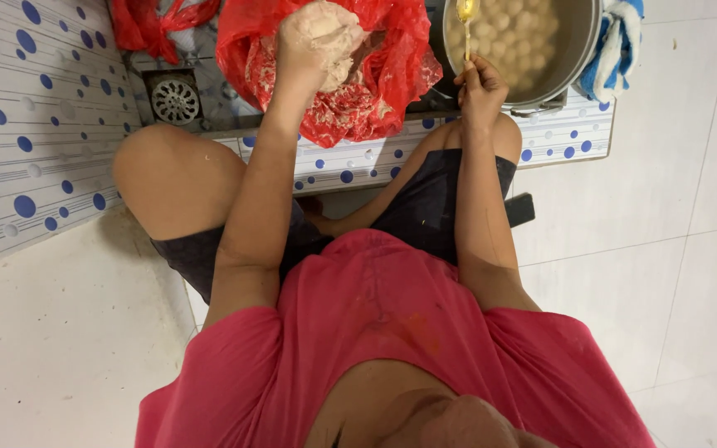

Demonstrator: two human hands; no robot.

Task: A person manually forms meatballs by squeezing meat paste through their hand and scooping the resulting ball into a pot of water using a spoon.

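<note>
Left hand [313, 37]: clenched around a lump of pale paste [329, 25], coated with it, held right above the red plastic bag [392, 75], probably so that drips fall back inside.
Right hand [481, 87]: fingers pinched together on the handle of a yellow spoon [465, 12], bowl end over the metal pot [578, 58].
Pot: full of cloudy water with many pale round balls [508, 33], just beside the bag, close enough for a short reach.
Left arm: stretched forward between the knees, wrist bent inward.
Right arm: forward along the thigh, wrist raised.
Near: floor drain [175, 99], blue-white towel [620, 41].
</note>
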